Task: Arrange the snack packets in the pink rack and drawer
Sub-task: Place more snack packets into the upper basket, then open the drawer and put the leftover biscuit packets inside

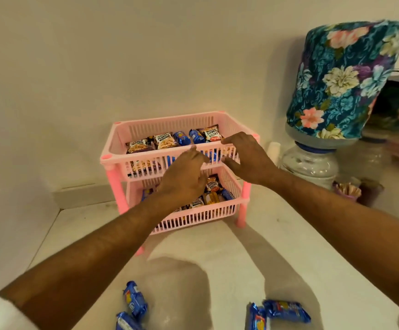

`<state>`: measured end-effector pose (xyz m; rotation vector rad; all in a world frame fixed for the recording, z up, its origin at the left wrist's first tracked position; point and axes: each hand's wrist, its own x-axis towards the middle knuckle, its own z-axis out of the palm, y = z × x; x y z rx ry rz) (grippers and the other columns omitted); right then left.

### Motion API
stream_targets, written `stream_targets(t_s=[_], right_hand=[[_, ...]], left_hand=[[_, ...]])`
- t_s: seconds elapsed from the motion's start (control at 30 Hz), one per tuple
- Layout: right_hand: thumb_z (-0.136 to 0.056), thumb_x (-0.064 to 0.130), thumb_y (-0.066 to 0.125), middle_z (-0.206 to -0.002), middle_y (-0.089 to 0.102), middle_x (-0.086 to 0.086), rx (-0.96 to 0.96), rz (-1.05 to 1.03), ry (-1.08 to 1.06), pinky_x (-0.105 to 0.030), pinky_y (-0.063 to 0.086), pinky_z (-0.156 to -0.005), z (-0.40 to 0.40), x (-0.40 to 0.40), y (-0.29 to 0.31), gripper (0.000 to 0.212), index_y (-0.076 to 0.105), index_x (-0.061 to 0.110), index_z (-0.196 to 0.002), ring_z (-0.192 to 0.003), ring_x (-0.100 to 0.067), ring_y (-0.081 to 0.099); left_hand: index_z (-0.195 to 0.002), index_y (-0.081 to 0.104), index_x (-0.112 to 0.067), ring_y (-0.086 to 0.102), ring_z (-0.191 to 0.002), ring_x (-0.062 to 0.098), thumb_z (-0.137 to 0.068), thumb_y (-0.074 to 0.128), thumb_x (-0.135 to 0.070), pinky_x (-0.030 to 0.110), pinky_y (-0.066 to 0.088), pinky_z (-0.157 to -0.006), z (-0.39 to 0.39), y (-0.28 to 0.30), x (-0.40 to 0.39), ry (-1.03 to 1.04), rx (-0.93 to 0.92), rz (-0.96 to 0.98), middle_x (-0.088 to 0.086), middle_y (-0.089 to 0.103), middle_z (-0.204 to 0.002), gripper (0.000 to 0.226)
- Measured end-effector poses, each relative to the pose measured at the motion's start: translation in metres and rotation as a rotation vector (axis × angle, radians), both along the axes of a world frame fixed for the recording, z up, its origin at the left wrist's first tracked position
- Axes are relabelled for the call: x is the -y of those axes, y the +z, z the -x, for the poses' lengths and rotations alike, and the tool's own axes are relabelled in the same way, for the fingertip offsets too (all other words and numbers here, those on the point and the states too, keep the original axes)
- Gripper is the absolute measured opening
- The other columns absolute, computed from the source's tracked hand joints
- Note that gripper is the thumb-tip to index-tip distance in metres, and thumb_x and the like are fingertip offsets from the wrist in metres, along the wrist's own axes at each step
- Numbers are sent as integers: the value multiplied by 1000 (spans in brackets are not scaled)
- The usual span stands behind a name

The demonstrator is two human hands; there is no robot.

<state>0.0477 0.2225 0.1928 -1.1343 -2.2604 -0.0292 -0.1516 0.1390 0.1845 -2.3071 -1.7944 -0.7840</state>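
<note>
Pink rack (112,160) sits on the white counter (277,253), two slatted tiers, far side against the wall

Top tier: peanut packets (165,140) on the left and one at the far right, blue biscuit packets (181,138) between them. More packets visible through the front slats. Lower tier (193,216) also holds a mix of peanut and blue packets, partly hidden by the left arm

Left hand (184,179) is in front of the rack, fingers reaching toward the front wall of the top tier, near its middle. Its grip looks released, nothing visibly held, but the palm side faces away so cannot fully confirm

Right hand (246,156) is at the right part of the top tier's front rim, index finger over the rim, thumb lower against the slats. Grip is spread, not grasping any packet

Loose blue packets still on the counter at the near edge: two at near left (135,300), two at near right (286,310), well apart from the rack

Right of the rack: water bottle (310,165) inverted on a dispenser, under a floral cloth cover (341,77). A small cup of sticks (348,192) near it, contents too blurred to tell
</note>
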Motion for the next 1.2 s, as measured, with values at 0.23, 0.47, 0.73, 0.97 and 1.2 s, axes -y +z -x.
stream_targets(t_s=[0.23, 0.47, 0.73, 0.97, 1.2], right_hand=[[-89, 27, 68, -132, 54, -8, 56, 145, 57, -40, 41, -104, -49, 42, -56, 45, 54, 16, -130, -122, -27, 49], [-90, 29, 70, -128, 57, -6, 108, 279, 141, -34, 40, -103, -143, 76, -120, 42, 59, 18, -129, -120, -24, 52], [-92, 34, 65, -128, 58, 1, 3, 428, 71, -31, 43, -101, -258, 125, -202, 37, 60, 23, -127, -119, -21, 54], [-95, 41, 59, -107, 60, 4, -260, 420, -227, -23, 36, -85, -356, 173, -277, 26, 66, 21, -110, -100, -15, 54], [-91, 34, 69, -110, 57, -8, -627, 614, -741, -35, 47, -89, -399, 202, -317, 37, 57, 7, -112, -101, -23, 57]], left_hand=[[-121, 59, -19, 52, -120, 22, -90, 60, -28, 39, 47, -97, -56, -50, 43, 35, 24, 92, 2, 58, -124, 33], [-128, 57, -24, 47, -129, 19, -92, 60, -34, 35, 42, -104, -147, -121, 81, 101, 97, 238, -2, 55, -134, 38], [-132, 52, -23, 42, -135, 17, -91, 58, -31, 29, 35, -109, -258, -204, 114, -3, 218, 427, -2, 50, -139, 42], [-153, 29, -21, 12, -152, 12, -99, 48, -28, 23, 11, -120, -341, -281, 138, -165, 198, 560, -6, 20, -162, 57], [-156, -10, -17, -16, -150, 20, -103, 36, -37, 33, -4, -120, -351, -327, 147, -206, -143, 604, -4, -23, -160, 73]])
